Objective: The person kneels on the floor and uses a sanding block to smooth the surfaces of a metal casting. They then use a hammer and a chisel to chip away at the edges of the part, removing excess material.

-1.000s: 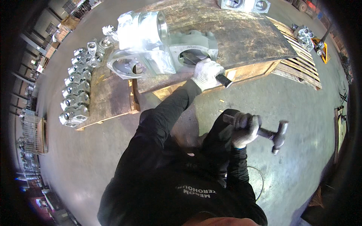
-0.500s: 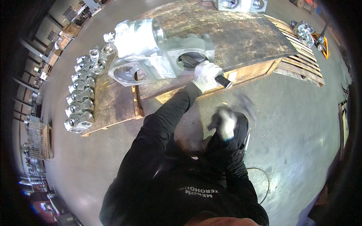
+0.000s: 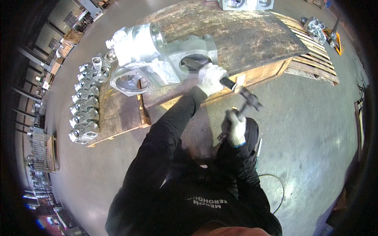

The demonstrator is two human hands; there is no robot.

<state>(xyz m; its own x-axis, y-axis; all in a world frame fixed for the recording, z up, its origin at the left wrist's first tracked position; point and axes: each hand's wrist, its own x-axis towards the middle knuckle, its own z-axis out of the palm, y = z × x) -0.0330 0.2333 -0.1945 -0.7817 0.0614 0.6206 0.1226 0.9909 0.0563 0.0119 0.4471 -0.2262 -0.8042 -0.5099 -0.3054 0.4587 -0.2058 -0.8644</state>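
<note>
A large silver metal casting [image 3: 138, 45] with a round barrel and wide round openings lies on the wooden table [image 3: 260, 39]. My left hand [image 3: 212, 80], in a white knit glove, is closed round a chisel [image 3: 227, 82] with a black handle. Its flat blade reaches into the casting's right-hand opening; the tip's exact contact is hard to see. Lower and to the right, my gloved right hand [image 3: 237, 129] grips a hammer [image 3: 250, 100]. The slightly blurred hammer head is close to the chisel's butt end; whether they touch I cannot tell.
Several smaller castings [image 3: 84, 114] stand in a row along the left side of a lower wooden platform [image 3: 118, 112]. Another casting [image 3: 246, 4] sits at the table's far edge. A slatted pallet [image 3: 311, 63] is at right, beside a yellow pallet jack [image 3: 338, 45]. A hose [image 3: 282, 188] lies on the floor.
The hammer, blurred and lower right before, has swung up and left to the chisel's butt end. My left hand still holds the chisel in the opening. The whole view has shifted slightly.
</note>
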